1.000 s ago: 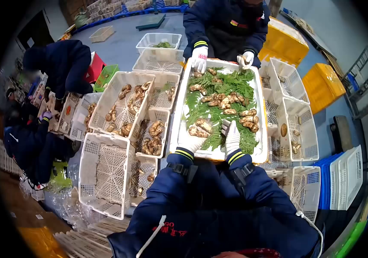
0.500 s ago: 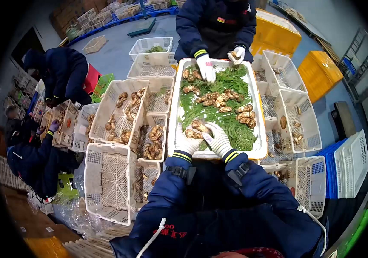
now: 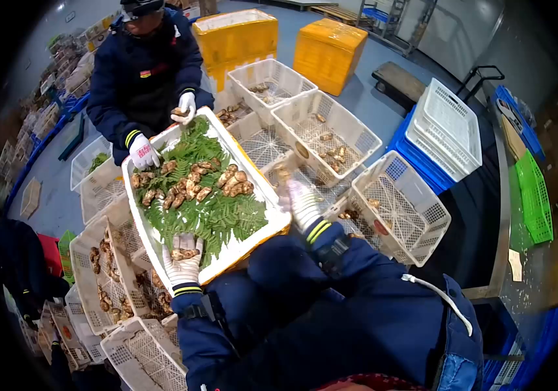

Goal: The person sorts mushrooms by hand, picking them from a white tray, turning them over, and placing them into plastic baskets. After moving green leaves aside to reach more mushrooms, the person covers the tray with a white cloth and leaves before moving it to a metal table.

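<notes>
My left hand (image 3: 181,268), in a white striped glove, holds a stubby brown-and-white mushroom (image 3: 185,254) at the near edge of a white foam box (image 3: 271,229). Inside that box, green fern leaves (image 3: 226,218) form a bed under several mushrooms (image 3: 191,186) grouped in clumps. My right hand (image 3: 303,201), also gloved, is stretched out past the box's right edge, over the baskets there. Motion smears its fingers, and a brownish blur shows at their tips; I cannot tell whether they grip it.
Across the box, a co-worker's gloved hand (image 3: 143,154) touches the far-left mushrooms; the other hand (image 3: 185,107) holds a mushroom. White plastic baskets (image 3: 357,130) with mushrooms flank the box. Yellow boxes (image 3: 331,55) stand behind, and stacked blue-and-white crates (image 3: 445,130) are at right.
My view has swung to the right. My right hand has left the mushrooms held between both hands and moved out right over the baskets; one mushroom stays in my left hand.
</notes>
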The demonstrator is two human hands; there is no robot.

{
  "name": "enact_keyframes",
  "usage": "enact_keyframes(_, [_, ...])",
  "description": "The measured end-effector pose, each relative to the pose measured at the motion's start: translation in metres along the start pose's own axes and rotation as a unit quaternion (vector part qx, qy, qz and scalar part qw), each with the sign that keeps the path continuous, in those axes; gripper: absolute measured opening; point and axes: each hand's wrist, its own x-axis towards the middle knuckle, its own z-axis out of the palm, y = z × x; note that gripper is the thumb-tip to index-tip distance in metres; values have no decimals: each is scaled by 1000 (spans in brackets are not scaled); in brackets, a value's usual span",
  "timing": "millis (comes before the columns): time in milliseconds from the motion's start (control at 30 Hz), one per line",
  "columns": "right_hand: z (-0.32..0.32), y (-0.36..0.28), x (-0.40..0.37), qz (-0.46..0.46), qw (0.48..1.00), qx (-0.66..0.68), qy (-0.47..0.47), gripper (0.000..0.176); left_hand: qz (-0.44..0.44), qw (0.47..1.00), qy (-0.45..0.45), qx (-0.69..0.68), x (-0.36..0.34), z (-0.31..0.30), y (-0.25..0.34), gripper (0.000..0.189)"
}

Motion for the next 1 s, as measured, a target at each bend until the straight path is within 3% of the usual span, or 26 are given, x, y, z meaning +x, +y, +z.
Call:
enact_keyframes(67, [-84,-13,-12,-54,948,-130,284,45,7,999,-21,25,6,-11,1,44])
enact_keyframes(167, [-202,-21,-42,-122,862,155,467,57,23,993,-48,108,18,-31,8,40])
enact_keyframes(233, [-273,-20,-53,-128,784,372,481,67,30,983,-73,165,17,-32,9,39])
enact_keyframes(300, [-318,-9,-60,-132,752,450,464,77,54,988,-37,138,21,-35,8,39])
enact_keyframes(433, [-347,17,-63,-165,773,384,477,88,68,984,-25,164,17,-32,7,42])
enact_keyframes(467, [-403,46,-69,-141,796,337,482,86,79,982,-22,168,15,-29,4,40])
enact_keyframes(500, [-330,6,-66,-163,780,355,488,88,91,980,-19,173,13,-27,3,39])
enact_keyframes(567, [-309,-9,-74,-173,748,372,521,82,106,977,-9,187,10,-23,0,36])
enact_keyframes(600, [-309,-8,-76,-183,748,338,542,77,110,974,0,196,9,-21,-1,34])
enact_keyframes(700, [-391,63,-44,-204,804,327,454,75,112,977,26,181,14,-22,-2,28])
enact_keyframes(767, [-300,23,-52,-137,878,320,328,33,97,979,24,179,15,-19,-5,28])
enact_keyframes(867, [-127,-31,-39,30,938,126,321,33,42,974,-61,212,14,0,-28,34])
enact_keyframes(900, [-111,-9,-25,3,971,224,81,31,12,971,-100,215,5,21,-51,37])
enact_keyframes(933, [-94,12,-12,17,944,284,-164,30,-18,965,-139,220,-3,41,-74,40])
enact_keyframes(967, [-46,15,-19,-14,993,27,-117,42,-57,955,-184,226,-5,51,-88,43])
enact_keyframes(1000, [3,16,-26,-20,970,-233,-67,57,-75,959,-175,209,-1,53,-98,43])
